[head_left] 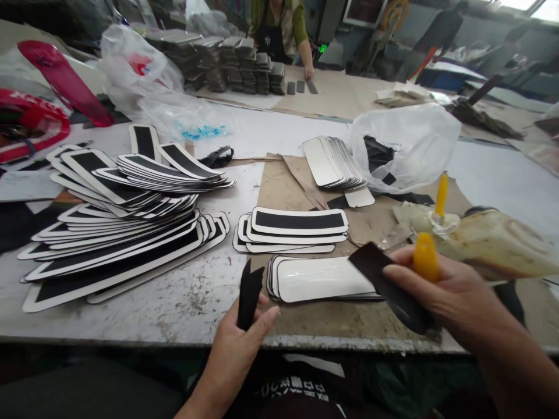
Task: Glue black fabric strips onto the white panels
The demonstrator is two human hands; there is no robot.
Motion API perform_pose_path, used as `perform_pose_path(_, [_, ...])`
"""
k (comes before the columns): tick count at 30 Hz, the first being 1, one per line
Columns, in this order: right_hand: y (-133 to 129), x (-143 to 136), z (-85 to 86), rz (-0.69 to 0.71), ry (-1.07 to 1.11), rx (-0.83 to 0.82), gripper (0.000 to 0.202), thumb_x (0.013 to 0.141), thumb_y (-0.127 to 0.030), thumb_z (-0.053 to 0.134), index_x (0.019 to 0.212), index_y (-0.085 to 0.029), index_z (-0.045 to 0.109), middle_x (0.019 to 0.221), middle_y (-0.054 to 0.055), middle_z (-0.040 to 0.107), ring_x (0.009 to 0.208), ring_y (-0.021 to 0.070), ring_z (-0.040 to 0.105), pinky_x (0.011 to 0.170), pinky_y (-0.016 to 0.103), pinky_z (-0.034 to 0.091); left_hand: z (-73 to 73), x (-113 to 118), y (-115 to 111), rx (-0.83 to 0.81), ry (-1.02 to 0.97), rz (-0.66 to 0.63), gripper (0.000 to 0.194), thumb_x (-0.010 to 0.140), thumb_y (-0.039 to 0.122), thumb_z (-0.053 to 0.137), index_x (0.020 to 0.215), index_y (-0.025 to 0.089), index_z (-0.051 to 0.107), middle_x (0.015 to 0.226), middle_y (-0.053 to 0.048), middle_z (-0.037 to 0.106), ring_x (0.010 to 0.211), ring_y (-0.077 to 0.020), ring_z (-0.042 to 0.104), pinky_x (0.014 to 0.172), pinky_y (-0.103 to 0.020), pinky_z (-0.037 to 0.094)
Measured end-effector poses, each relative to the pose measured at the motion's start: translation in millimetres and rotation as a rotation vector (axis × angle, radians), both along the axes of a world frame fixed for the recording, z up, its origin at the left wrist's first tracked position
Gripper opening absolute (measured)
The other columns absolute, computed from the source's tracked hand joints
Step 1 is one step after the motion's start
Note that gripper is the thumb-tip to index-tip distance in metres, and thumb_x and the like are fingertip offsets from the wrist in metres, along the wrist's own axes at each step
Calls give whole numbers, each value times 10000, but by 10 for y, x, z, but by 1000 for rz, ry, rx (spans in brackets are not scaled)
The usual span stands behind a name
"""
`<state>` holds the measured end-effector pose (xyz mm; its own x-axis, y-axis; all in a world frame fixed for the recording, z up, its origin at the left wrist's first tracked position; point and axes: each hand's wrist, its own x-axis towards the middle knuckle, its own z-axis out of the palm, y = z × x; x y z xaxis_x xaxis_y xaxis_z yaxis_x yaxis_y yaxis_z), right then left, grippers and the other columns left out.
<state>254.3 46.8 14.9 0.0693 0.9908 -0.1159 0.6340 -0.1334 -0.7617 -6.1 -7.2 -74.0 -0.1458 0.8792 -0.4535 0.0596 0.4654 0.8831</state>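
In the head view, the left hand (244,337) grasps some thin black strips (250,294) between thumb and fingers, their ends pointing up, at the front edge of the worn white desk (183,323). The right hand (449,291) grips a yellow-handled tool (425,256) together with a dark, flat rectangular piece (388,285), whose near-left corner overlaps the glossy white rounded panels (325,279) in view. Just beyond those panels lies a short stack of white-bordered black panels (299,224); a larger, fanned pile of long black-and-white panels (117,250) spreads over the left side. Farther back, cream rounded plates (325,163) lean beside a translucent white plastic bag (406,145).
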Motion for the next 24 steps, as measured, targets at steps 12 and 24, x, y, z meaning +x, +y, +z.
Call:
perform_pose_path(12, [641, -813, -415, 758, -253, -316, 243, 840, -340, 500, 689, -158, 554, 638, -16, 546, 586, 106, 442, 552, 216, 308, -60, -10, 415, 57, 70, -138, 387, 737, 413, 623, 1047, 189, 561, 772, 17, 566, 716, -158, 493, 707, -274, 395])
perform_pose_path(24, [703, -885, -567, 784, -417, -346, 218, 836, -347, 518, 799, -170, 641, 746, 39, 652, 644, 145, 544, 576, 225, 341, -31, 5, 443, -10, -35, -98, 435, 729, 387, 623, 1098, 171, 543, 863, -26, 631, 803, -194, 551, 715, -285, 414])
